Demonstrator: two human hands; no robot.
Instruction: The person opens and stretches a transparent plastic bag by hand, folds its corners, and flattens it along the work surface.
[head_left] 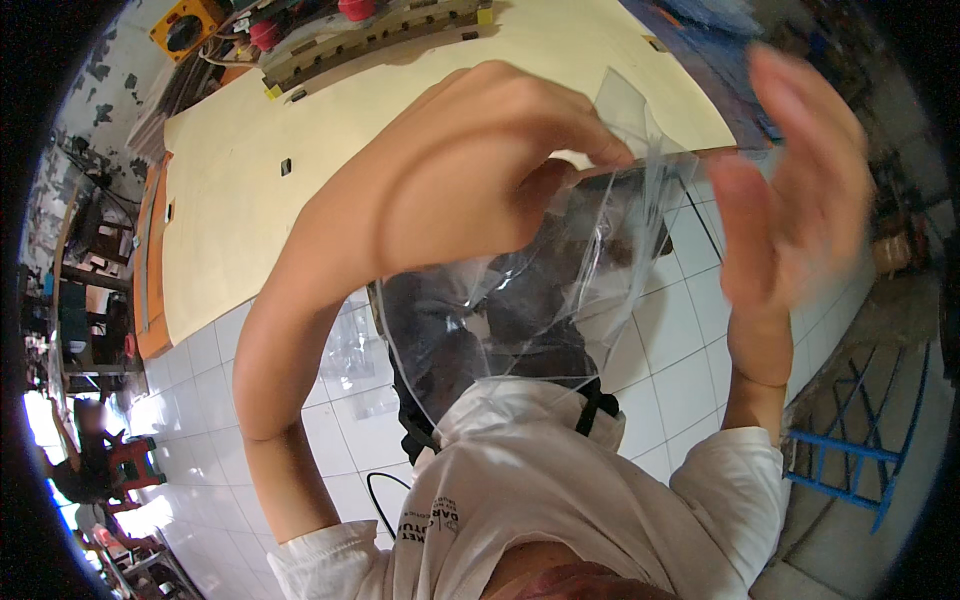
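Observation:
My left hand (500, 150) is closed in a pinch on a clear plastic sheet (540, 290), near the sheet's upper edge. The thin, creased sheet hangs down in front of my dark trousers and white shirt, and I can see through it. One stiff corner of it sticks up past my fingertips. To the right of the sheet, my right hand (800, 190) is raised with thumb and fingers apart. It is smeared by motion and holds nothing that I can see.
A table (235, 230) with a cream top lies ahead, bearing a long metal bar (375, 52) with red knobs. A yellow box (187, 28) stands at its far left. Blue metal rack (850, 450) at right, white tiled floor (675, 380) below. Another person (85, 450) is far left.

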